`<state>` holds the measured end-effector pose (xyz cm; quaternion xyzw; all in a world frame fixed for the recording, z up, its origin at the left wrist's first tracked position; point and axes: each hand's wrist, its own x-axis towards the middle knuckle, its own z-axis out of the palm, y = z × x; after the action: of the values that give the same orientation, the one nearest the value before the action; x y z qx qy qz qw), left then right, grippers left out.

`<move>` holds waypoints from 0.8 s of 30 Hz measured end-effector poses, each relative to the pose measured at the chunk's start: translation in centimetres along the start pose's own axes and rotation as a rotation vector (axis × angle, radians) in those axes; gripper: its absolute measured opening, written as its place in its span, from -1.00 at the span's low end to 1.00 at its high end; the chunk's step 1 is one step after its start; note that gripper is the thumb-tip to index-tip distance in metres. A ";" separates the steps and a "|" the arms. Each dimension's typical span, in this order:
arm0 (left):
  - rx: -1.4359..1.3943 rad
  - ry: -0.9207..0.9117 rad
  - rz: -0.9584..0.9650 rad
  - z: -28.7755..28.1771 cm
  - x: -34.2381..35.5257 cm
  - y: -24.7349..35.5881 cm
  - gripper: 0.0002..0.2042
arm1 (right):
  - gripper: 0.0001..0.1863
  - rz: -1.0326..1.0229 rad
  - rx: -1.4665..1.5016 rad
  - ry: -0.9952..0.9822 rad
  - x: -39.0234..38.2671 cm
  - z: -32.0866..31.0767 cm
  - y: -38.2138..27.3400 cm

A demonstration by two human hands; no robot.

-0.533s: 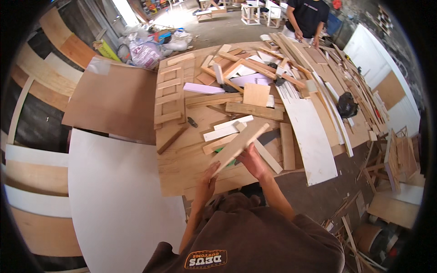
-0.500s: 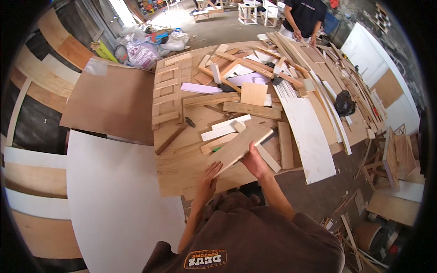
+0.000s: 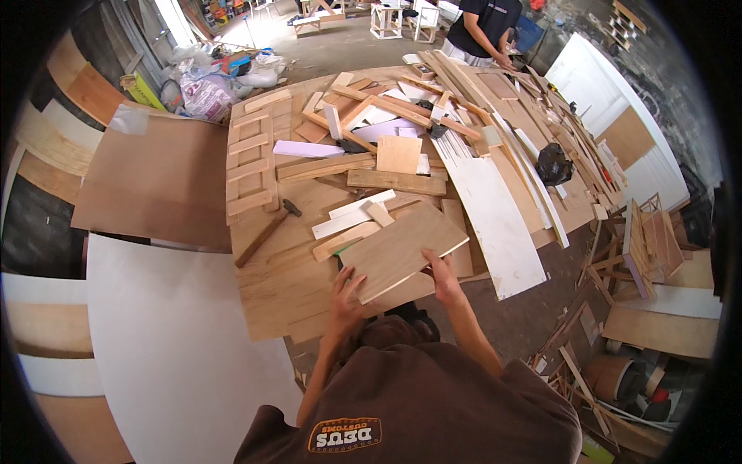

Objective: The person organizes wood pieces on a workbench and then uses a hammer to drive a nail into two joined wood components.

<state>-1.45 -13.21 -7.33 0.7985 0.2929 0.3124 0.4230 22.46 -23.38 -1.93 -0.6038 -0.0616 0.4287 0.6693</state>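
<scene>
My left hand point(image 3: 348, 294) grips the lower left edge of a rectangular light plywood board point(image 3: 403, 249), while my right hand point(image 3: 442, 277) holds its right edge with the thumb along it. The board lies tilted over the near part of a plywood worktable point(image 3: 278, 301), covering some offcuts. Just beyond it are short white strips point(image 3: 348, 207) and pale wood blocks point(image 3: 379, 215). A hammer with a long wooden handle point(image 3: 263, 236) lies to the left of the board. A long white sheet point(image 3: 498, 236) lies to its right.
Scrap wood point(image 3: 379, 112) and long planks point(image 3: 471, 89) cover the back and right of the table, with a black bag point(image 3: 553, 164). Large sheets point(image 3: 170, 325) flank it at left. A person point(image 3: 479, 35) stands at the back right. Broken wooden frames point(image 3: 634, 255) sit at lower right.
The board has turned flatter, showing more of its broad face, and my hands have shifted slightly with it. The whole view has moved, so the table appears further left and up.
</scene>
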 end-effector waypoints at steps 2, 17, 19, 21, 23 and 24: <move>0.025 0.036 0.039 0.1 -0.3 -0.2 -0.15 | -0.59 0.037 -0.027 -0.022 0.5 -0.1 0.6; -1.095 0.473 -0.632 -0.1 -3.2 -1.9 -0.19 | -0.41 0.123 -0.214 -0.196 0.9 3.5 4.5; -1.093 0.550 -0.613 -0.6 -3.7 -3.1 -0.20 | -0.36 0.135 -0.270 -0.261 0.6 3.4 3.8; -1.061 0.622 -0.598 -1.5 -4.3 -3.2 -0.22 | -0.33 0.133 -0.302 -0.332 0.2 2.3 3.1; -0.996 0.694 -0.660 -2.5 -4.9 -4.1 -0.22 | -0.34 0.156 -0.346 -0.216 0.6 -0.1 3.7; -0.959 0.734 -0.687 -3.2 -5.0 -4.7 -0.23 | -0.34 0.167 -0.368 -0.165 1.0 -1.2 4.1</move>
<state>-7.96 -13.14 -11.21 0.2282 0.4829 0.5057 0.6775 21.78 -24.03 -6.25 -0.6816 -0.1432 0.5120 0.5028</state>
